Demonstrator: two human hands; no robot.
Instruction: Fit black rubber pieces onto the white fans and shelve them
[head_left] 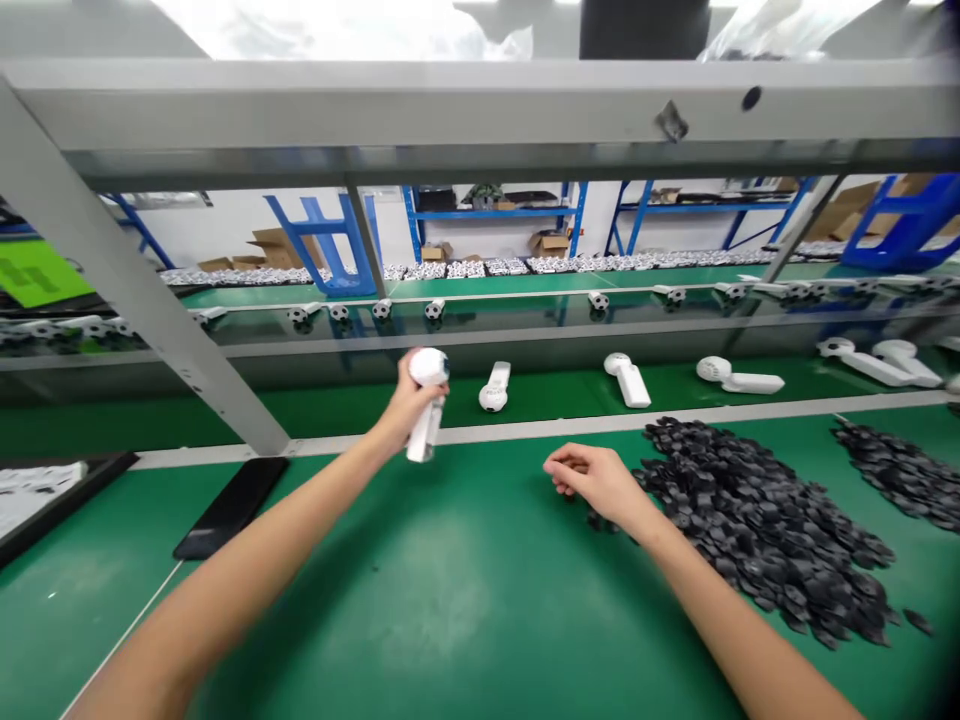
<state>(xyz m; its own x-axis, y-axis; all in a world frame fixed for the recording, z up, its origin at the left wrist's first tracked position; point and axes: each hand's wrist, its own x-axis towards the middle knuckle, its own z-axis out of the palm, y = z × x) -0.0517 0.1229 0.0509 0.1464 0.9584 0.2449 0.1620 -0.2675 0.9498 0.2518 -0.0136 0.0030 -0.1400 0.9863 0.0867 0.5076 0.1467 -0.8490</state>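
My left hand (409, 405) grips a white handheld fan (425, 432) by its handle, with the round head upward. My right hand (592, 482) hangs low over the green bench (360, 620), at the left edge of a large heap of flat black plastic parts (757, 530). Its fingers are curled, and whether they hold a small part is hidden. A second black heap (904, 475) lies further right. Several similar white fans, such as one (628, 380), lie on a lower green shelf beyond the bench.
A grey metal beam (480, 110) and diagonal strut (135, 270) cross the view. A black slab (231, 507) and a black tray (45, 500) of white items lie left. A glass shelf (480, 325) carries small fan heads. Blue racks (495, 213) and cardboard boxes (549, 243) stand behind.
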